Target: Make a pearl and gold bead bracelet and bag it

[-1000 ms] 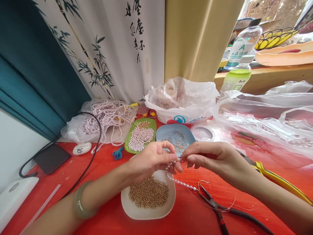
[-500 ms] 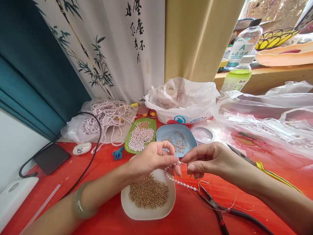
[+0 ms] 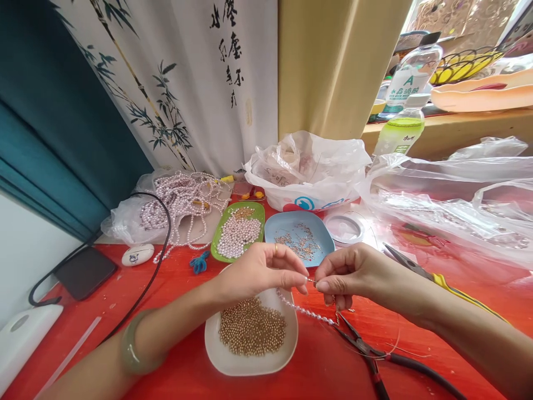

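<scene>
My left hand [image 3: 277, 269] is closed, thumb and fingers pinching one end of a pearl-bead strand [image 3: 308, 312]. The strand hangs in a curve below both hands, with larger pearls toward its lower end. Facing it, my right hand [image 3: 343, 275] is closed in a pinch on a small thin metal piece [image 3: 311, 281] that spans the short gap to the left fingertips; its exact shape is too small to tell. A fine gold chain [image 3: 336, 314] runs near the strand's lower end, below my right fingers. Under my left wrist stands a white bowl [image 3: 250, 365] of gold beads [image 3: 252, 328].
Black-handled pliers [image 3: 361, 345] lie below my right hand, yellow-handled pliers [image 3: 412, 264] beyond it. Behind stand a green tray [image 3: 262, 214] of beads and a blue tray [image 3: 270, 222] of small pins. Plastic bags [image 3: 308, 172], pearl strands [image 3: 179, 194] and a cable [image 3: 164, 244] lie around.
My right fingers have turned slightly inward around the small metal piece. The gold chain, before spread out to the right, now hangs closer under my right hand.
</scene>
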The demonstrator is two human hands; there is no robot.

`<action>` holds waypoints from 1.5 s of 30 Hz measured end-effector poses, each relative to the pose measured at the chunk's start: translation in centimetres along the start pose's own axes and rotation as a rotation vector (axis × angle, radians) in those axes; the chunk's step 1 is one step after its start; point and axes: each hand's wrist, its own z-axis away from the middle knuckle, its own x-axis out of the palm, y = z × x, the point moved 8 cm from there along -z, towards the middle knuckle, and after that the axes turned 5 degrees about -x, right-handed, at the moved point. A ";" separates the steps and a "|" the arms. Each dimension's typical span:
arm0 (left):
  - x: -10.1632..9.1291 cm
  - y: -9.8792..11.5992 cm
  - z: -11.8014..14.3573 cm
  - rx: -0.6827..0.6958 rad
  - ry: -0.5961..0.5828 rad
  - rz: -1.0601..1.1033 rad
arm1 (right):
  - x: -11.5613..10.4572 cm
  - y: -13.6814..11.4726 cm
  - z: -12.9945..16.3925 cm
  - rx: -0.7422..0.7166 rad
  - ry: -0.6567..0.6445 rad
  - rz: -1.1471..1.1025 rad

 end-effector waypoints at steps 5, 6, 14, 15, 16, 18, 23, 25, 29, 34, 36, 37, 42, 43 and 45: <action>-0.4 0.7 0.4 0.111 0.148 -0.145 | 0.1 0.0 -0.2 -0.004 0.006 -0.007; -0.4 0.9 0.6 0.133 0.164 -0.158 | 0.1 0.0 -0.2 -0.003 0.012 -0.003; 0.0 2.4 1.3 0.281 0.231 -0.312 | 0.1 -0.1 0.1 -0.021 0.024 0.036; 0.0 2.3 1.3 0.270 0.238 -0.303 | 0.2 -0.2 0.2 -0.021 0.023 0.039; -0.1 2.2 1.3 0.257 0.244 -0.289 | 0.2 -0.2 0.2 -0.019 0.023 0.043; -0.1 2.0 1.3 0.244 0.252 -0.269 | 0.2 -0.3 0.3 -0.013 0.022 0.045; -0.1 2.4 1.5 0.295 0.276 -0.309 | 0.3 -0.4 0.2 -0.017 0.017 0.021; 0.0 2.5 1.5 0.309 0.274 -0.324 | 0.4 -0.3 0.2 -0.022 0.008 0.009; 0.2 2.6 1.5 0.325 0.259 -0.339 | 0.5 -0.1 0.1 -0.019 0.006 -0.003; 0.1 1.9 1.1 0.262 0.225 -0.199 | 0.6 -0.2 0.1 -0.020 0.004 -0.023; 0.1 1.5 0.9 0.212 0.198 -0.111 | 0.6 -0.3 0.2 -0.020 0.005 -0.025; 0.0 1.4 0.8 0.196 0.188 -0.091 | 0.6 -0.3 0.2 -0.017 0.006 -0.023; -0.2 1.5 0.9 0.184 0.196 -0.191 | 0.4 -0.4 0.3 -0.021 0.019 -0.018; -0.2 1.6 0.9 0.189 0.205 -0.230 | 0.4 -0.5 0.3 -0.026 0.016 -0.019; -0.3 1.8 1.0 0.208 0.233 -0.323 | 0.3 -0.5 0.3 -0.035 0.012 -0.023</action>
